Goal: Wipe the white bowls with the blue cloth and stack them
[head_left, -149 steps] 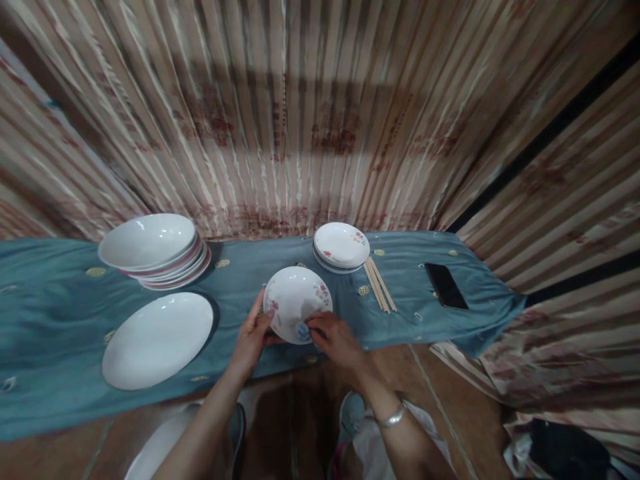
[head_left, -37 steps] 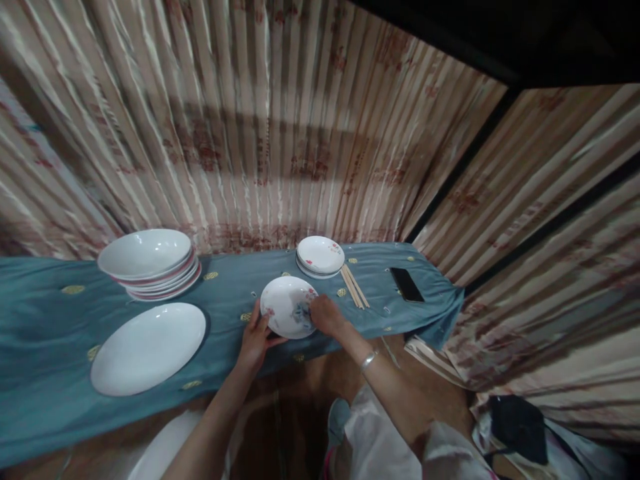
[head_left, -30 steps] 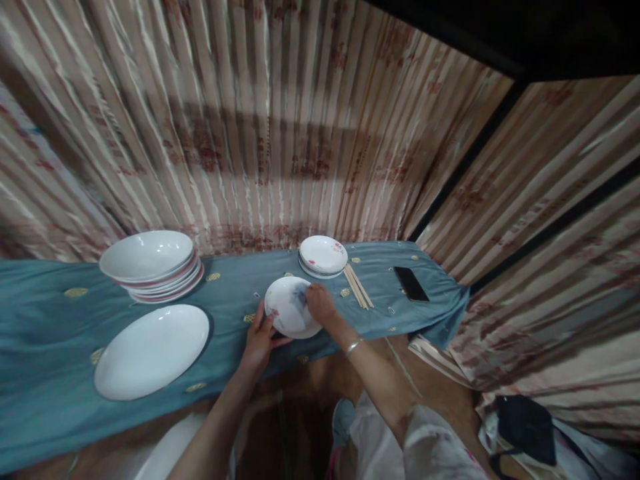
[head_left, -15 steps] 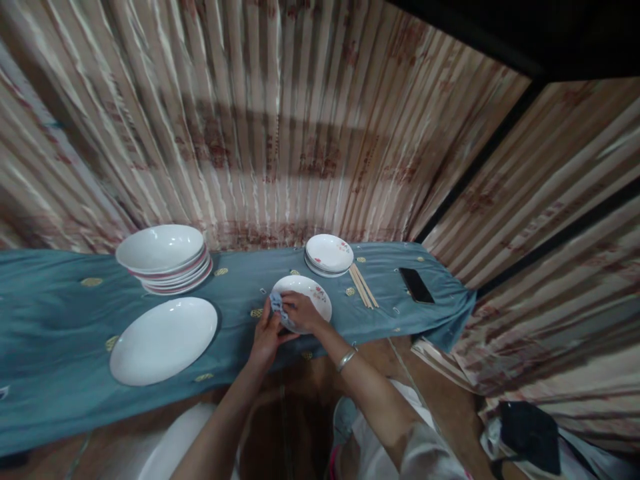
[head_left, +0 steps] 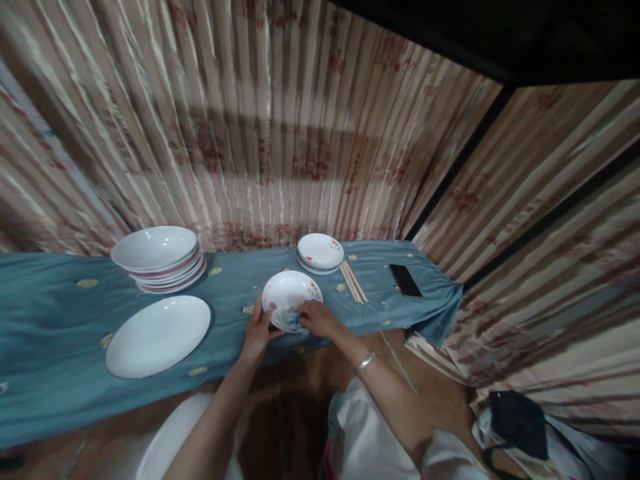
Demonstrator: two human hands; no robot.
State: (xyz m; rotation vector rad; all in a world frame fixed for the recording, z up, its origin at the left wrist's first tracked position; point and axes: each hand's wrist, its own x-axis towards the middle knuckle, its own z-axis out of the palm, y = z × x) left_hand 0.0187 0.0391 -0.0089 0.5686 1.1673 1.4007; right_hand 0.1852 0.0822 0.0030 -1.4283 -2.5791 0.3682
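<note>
My left hand (head_left: 259,333) grips the left rim of a white plate (head_left: 285,293) with small red flowers, tilted towards me over the table's front edge. Pinched in the fingers of my right hand (head_left: 317,319) is a light blue cloth (head_left: 296,321), pressed against the plate's lower right inner surface. Part of the cloth is hidden by the fingers. Just behind the held plate stands a short stack of similar flowered plates (head_left: 321,251).
Chopsticks (head_left: 354,283) and a black phone (head_left: 405,281) lie to the right on the blue-green tablecloth (head_left: 235,347). At left are a stack of bowls and plates (head_left: 160,250) and an oval white platter (head_left: 159,337). A pleated curtain (head_left: 280,133) hangs behind.
My right hand has moved the cloth from the plate's left side to its lower right. My left hand stays on the left rim. The view has shifted slightly.
</note>
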